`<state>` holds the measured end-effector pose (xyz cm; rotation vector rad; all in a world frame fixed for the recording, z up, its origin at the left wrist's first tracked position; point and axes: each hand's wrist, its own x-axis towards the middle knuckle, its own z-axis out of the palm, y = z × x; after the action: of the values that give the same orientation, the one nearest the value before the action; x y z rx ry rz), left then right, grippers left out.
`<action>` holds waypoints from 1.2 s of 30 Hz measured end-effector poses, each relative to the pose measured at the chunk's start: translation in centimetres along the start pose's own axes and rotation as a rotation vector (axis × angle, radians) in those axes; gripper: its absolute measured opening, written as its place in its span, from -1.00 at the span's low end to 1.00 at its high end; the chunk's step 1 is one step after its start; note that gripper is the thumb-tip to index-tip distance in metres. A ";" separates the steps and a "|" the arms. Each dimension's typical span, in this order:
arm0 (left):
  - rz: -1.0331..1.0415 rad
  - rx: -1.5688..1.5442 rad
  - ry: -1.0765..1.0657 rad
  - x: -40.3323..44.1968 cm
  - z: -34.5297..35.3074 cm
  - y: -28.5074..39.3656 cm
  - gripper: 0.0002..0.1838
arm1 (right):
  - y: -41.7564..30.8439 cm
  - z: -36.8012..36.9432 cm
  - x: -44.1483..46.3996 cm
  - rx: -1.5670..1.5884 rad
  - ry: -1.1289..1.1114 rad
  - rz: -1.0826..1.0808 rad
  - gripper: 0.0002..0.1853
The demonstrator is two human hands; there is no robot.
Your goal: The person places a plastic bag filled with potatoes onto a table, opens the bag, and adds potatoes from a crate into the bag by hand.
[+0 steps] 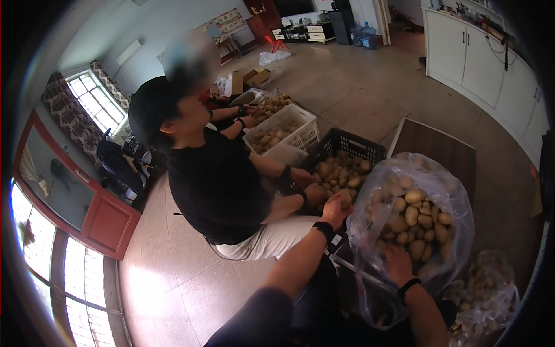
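My left hand (334, 213), with a dark band on its wrist, is closed around a potato (346, 199) between the black crate and the plastic bag. My right hand (399, 266) reaches into the near side of a large clear plastic bag (457, 191). Its fingers look spread by the potatoes (417, 217) there, and their tips are partly hidden. To the left of the bag stands a black crate (370, 147) full of potatoes. A co-worker's hands (314, 191) are at its near edge, close to my left hand.
A co-worker in black (217, 188) sits at my left. Further off, another person's hands are near a white crate (309, 128) of potatoes. A second plastic bag (491, 283) of potatoes lies at the lower right. A dark brown board (433, 144) lies behind the large bag.
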<state>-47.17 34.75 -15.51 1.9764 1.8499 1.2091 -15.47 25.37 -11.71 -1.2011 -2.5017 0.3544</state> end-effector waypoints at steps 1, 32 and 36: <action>-0.107 -0.157 -0.013 0.3 0.4 -1.2 -0.57 | -0.2 -0.3 0.0 0.002 -0.011 0.004 -0.68; -1.040 -1.124 0.406 0.3 3.5 -7.1 -0.68 | 2.7 2.4 -2.4 -0.168 -0.028 0.182 -0.66; -0.978 -0.957 0.280 -0.6 5.5 -10.5 -0.55 | 2.1 2.0 -2.2 0.033 0.079 0.260 -0.69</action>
<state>-51.43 38.61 -25.91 0.3378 1.4934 1.5508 -13.53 24.77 -14.72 -1.4998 -2.2679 0.4023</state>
